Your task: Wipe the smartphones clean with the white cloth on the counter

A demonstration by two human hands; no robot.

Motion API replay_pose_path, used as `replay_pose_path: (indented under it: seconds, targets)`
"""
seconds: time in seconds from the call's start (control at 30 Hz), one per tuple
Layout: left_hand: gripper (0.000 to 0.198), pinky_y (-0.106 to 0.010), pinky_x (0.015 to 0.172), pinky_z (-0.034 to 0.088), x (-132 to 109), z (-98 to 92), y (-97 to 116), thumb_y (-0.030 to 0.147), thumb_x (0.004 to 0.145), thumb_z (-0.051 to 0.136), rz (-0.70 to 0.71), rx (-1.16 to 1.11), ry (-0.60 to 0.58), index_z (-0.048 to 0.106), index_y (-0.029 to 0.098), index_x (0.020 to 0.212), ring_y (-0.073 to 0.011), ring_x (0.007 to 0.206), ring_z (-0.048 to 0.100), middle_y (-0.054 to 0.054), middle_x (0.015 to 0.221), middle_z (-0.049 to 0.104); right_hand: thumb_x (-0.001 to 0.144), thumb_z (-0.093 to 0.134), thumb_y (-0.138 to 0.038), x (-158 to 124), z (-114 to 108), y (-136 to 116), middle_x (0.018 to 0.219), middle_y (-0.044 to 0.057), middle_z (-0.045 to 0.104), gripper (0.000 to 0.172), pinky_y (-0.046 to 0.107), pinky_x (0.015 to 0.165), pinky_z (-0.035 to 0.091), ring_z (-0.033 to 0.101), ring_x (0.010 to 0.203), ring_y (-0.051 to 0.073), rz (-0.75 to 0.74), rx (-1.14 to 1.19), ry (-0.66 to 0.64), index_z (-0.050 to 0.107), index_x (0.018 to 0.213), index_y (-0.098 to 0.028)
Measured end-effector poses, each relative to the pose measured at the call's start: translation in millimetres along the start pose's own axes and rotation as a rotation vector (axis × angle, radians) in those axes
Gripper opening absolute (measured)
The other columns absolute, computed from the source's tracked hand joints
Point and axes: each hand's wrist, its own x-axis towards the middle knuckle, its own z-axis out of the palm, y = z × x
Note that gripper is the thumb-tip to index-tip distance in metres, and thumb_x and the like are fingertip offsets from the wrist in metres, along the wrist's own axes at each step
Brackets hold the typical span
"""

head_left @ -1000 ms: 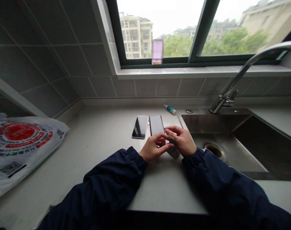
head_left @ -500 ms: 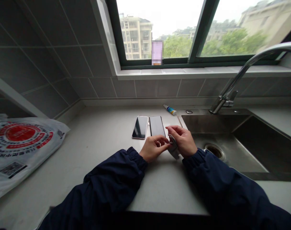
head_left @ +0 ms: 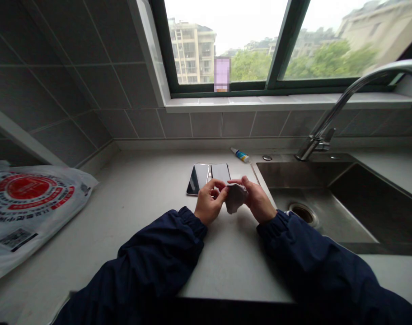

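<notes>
1. A crumpled grey cloth (head_left: 236, 197) is held between both hands, just above the countertop and in front of the lower ends of two phones. Its lower corner hangs free.
2. The left hand (head_left: 209, 201) is curled narrow, with its left fingers (head_left: 218, 185) pinching the cloth's left edge.
3. The right hand (head_left: 258, 199) is also nearly closed, with its right fingers (head_left: 239, 181) gripping the cloth's upper right side. The two hands are close together, with only the cloth between them.
4. Dark navy sleeves (head_left: 158, 253) cover both forearms, and their cuffs are gathered at the wrists.
5. A smartphone (head_left: 198, 179) lies screen-up on the pale stone countertop (head_left: 141, 216). A black smartphone (head_left: 221, 172) lies just to its right. The hands and cloth hide the black phone's lower part.
6. A small blue-and-white tube (head_left: 240, 155) lies beyond the phones, near the back of the countertop.
7. To the right is a stainless-steel sink (head_left: 294, 174), with a chrome faucet (head_left: 319, 140) at its back edge.
8. A white plastic bag (head_left: 30, 203) with a red circular print lies well apart at the far left of the countertop.
</notes>
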Motion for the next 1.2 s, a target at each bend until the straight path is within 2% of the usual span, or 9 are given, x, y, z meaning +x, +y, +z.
replay_pose_path:
  seconds: [0.1, 0.23, 0.43, 0.57, 0.7, 0.83, 0.97, 1.07, 1.2]
  targets:
    - [0.029, -0.020, 0.054, 0.046, 1.8, -0.8, -0.7, 0.047, 0.091, 0.069, -0.003, -0.022, 0.064, 0.061, 0.019, 0.094, -0.0082, 0.062, 0.059, 0.002, 0.084, 0.058, 0.078, 0.070, -0.076, -2.0, 2.9, -1.6, 0.090, 0.007, 0.074, 0.063, 0.030, 0.067, 0.054, 0.068, 0.079, 0.021, 0.074, 0.118, -0.043, 0.077, 0.103, -0.019]
    - [0.031, -0.019, 0.052, 0.046, 4.2, -1.1, 0.0, 0.048, 0.091, 0.068, 0.000, -0.034, 0.099, 0.059, 0.019, 0.093, -0.0076, 0.059, 0.056, 0.003, 0.080, 0.056, 0.074, 0.085, -0.059, -2.0, 2.9, 0.3, 0.091, 0.004, 0.074, 0.048, 0.029, 0.072, 0.054, 0.066, 0.079, 0.018, 0.019, 0.082, -0.045, 0.077, 0.101, -0.021]
    - [0.027, -0.018, 0.054, 0.046, 6.1, -1.7, -1.8, 0.044, 0.092, 0.066, 0.031, -0.023, 0.160, 0.058, 0.018, 0.091, -0.0088, 0.064, 0.055, 0.001, 0.080, 0.057, 0.067, 0.091, -0.052, 0.2, 1.2, 1.5, 0.081, 0.003, 0.074, 0.041, 0.029, 0.069, 0.052, 0.065, 0.070, 0.016, 0.000, 0.076, 0.065, 0.076, 0.087, -0.018]
    - [0.025, -0.018, 0.054, 0.044, 7.0, -2.3, -4.4, 0.043, 0.093, 0.065, 0.004, -0.047, 0.140, 0.056, 0.019, 0.094, -0.0072, 0.062, 0.054, 0.002, 0.080, 0.056, 0.067, 0.090, -0.054, 1.8, 1.8, 0.0, 0.074, 0.002, 0.072, 0.042, 0.026, 0.060, 0.048, 0.061, 0.063, 0.013, -0.031, 0.104, 0.133, 0.075, 0.082, -0.018]
    - [0.027, -0.017, 0.049, 0.040, 5.5, -1.4, -2.9, 0.041, 0.092, 0.066, -0.026, -0.080, 0.089, 0.052, 0.022, 0.106, -0.0048, 0.054, 0.050, 0.005, 0.079, 0.054, 0.069, 0.090, -0.055, 2.4, 1.3, -0.5, 0.068, 0.001, 0.069, 0.042, 0.024, 0.052, 0.044, 0.057, 0.057, 0.012, -0.056, 0.109, 0.175, 0.072, 0.077, -0.018]
    - [0.039, -0.016, 0.046, 0.036, 0.5, 0.8, 1.2, 0.037, 0.085, 0.075, -0.064, -0.134, -0.086, 0.045, 0.023, 0.106, -0.0030, 0.049, 0.049, 0.007, 0.082, 0.056, 0.068, 0.089, -0.057, 0.7, 0.8, -2.2, 0.070, 0.002, 0.070, 0.044, 0.027, 0.053, 0.047, 0.060, 0.057, 0.014, -0.057, 0.118, 0.193, 0.069, 0.076, -0.018]
    - [0.049, -0.018, 0.054, 0.045, -2.4, 1.9, 2.1, 0.041, 0.077, 0.084, -0.060, -0.107, -0.226, 0.048, 0.022, 0.104, -0.0065, 0.060, 0.059, 0.004, 0.087, 0.060, 0.070, 0.087, -0.059, -2.4, 1.6, -6.0, 0.069, 0.002, 0.069, 0.044, 0.029, 0.055, 0.048, 0.061, 0.059, 0.016, -0.071, 0.036, 0.132, 0.069, 0.074, -0.019]
    - [0.040, -0.018, 0.053, 0.046, -1.7, 1.6, 0.8, 0.049, 0.085, 0.076, -0.058, -0.110, -0.184, 0.053, 0.020, 0.100, -0.0056, 0.057, 0.057, 0.003, 0.084, 0.060, 0.072, 0.086, -0.059, -3.3, 1.0, -6.4, 0.068, 0.001, 0.069, 0.044, 0.029, 0.056, 0.048, 0.061, 0.059, 0.016, -0.084, -0.035, 0.106, 0.071, 0.077, -0.019]
    - [0.037, -0.018, 0.040, 0.036, 0.3, 0.8, -0.5, 0.055, 0.092, 0.064, -0.063, -0.121, -0.083, 0.056, 0.019, 0.092, -0.0051, 0.049, 0.050, 0.001, 0.080, 0.062, 0.073, 0.085, -0.059, -1.2, -2.7, -1.3, 0.078, 0.004, 0.072, 0.042, 0.031, 0.064, 0.051, 0.064, 0.068, 0.018, -0.132, -0.118, 0.134, 0.074, 0.082, -0.019]
